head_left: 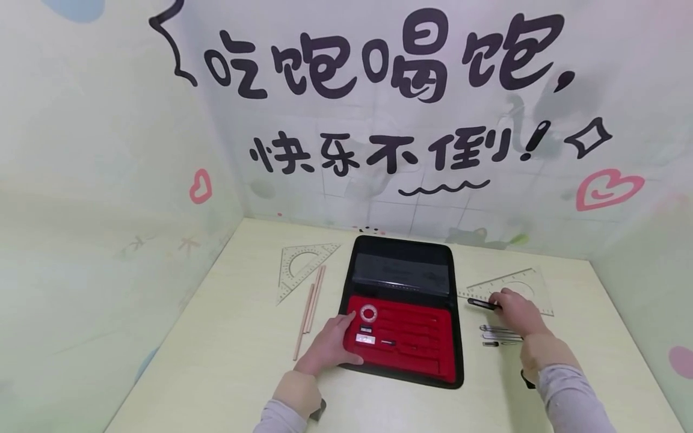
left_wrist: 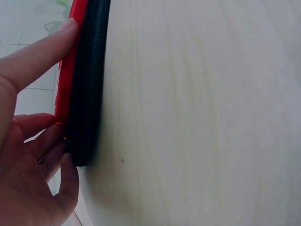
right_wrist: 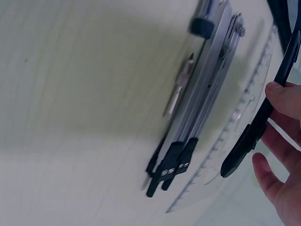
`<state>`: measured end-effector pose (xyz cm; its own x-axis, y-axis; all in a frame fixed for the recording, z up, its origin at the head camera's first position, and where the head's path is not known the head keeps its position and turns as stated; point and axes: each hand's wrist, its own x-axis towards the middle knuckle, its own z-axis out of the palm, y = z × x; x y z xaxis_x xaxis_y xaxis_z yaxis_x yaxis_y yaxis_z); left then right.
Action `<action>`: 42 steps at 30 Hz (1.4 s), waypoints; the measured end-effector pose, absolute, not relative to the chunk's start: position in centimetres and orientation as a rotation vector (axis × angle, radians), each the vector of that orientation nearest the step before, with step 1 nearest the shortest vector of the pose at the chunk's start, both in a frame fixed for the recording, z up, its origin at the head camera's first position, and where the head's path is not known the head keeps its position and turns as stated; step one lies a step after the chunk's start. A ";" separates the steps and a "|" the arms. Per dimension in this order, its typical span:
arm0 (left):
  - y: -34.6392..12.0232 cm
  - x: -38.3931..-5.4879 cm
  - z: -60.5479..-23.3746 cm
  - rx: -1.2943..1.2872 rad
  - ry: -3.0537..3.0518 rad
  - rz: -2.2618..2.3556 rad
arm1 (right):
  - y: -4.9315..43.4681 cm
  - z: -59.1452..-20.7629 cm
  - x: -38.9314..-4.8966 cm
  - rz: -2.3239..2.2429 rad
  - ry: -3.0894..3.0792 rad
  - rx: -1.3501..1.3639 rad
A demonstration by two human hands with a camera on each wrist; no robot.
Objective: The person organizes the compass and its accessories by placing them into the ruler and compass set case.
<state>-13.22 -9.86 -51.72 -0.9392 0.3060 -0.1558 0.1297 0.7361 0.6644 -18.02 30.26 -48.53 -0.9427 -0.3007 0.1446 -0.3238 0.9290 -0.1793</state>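
A black zip case [head_left: 459, 355] lies unfolded on the table, its near half a red tray [head_left: 400, 361] with shaped slots. My left hand [head_left: 327, 344] rests on the case's left edge; in the left wrist view its thumb [left_wrist: 47, 52] touches the red rim, fingers spread along the side. My right hand [head_left: 518, 313] holds a slim, black, pen-like tool [right_wrist: 263, 115] between thumb and fingers, raised over a clear set square [head_left: 536, 288]; its exact kind cannot be told. Below that hand lie a metal compass [right_wrist: 200, 94] and a small metal-tipped piece [right_wrist: 179, 84].
In the tray sit a white ring-shaped roll [head_left: 369, 313], a sharpener [head_left: 366, 329], a white eraser [head_left: 365, 339] and a small black piece [head_left: 388, 343]. Left of the case lie a clear set square with a protractor [head_left: 284, 276] and wooden pencils [head_left: 304, 319]. A printed wall [head_left: 346, 210] stands behind.
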 end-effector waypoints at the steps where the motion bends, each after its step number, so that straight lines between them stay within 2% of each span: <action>1: -9.8 -13.2 -51.7 0.342 2.683 0.999 | 30.0 -48.4 -18.1 0.320 -2.964 0.500; 18: -10.0 -13.2 -52.0 0.347 2.693 0.986 | 22.9 -48.0 -19.0 0.325 -2.747 0.837; 31: -10.0 -13.0 -52.2 0.328 2.690 1.004 | 18.3 -47.9 -19.0 0.300 -2.896 0.820; 42: -9.9 -13.1 -52.2 0.314 2.686 1.011 | 15.8 -48.4 -18.6 0.338 -2.840 0.910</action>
<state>-13.10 -9.93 -52.16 -0.9445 0.2874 -0.1592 0.1111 0.7355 0.6684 -18.65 15.81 -48.43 -0.8071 -0.5554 0.2003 -0.5868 0.7917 -0.1697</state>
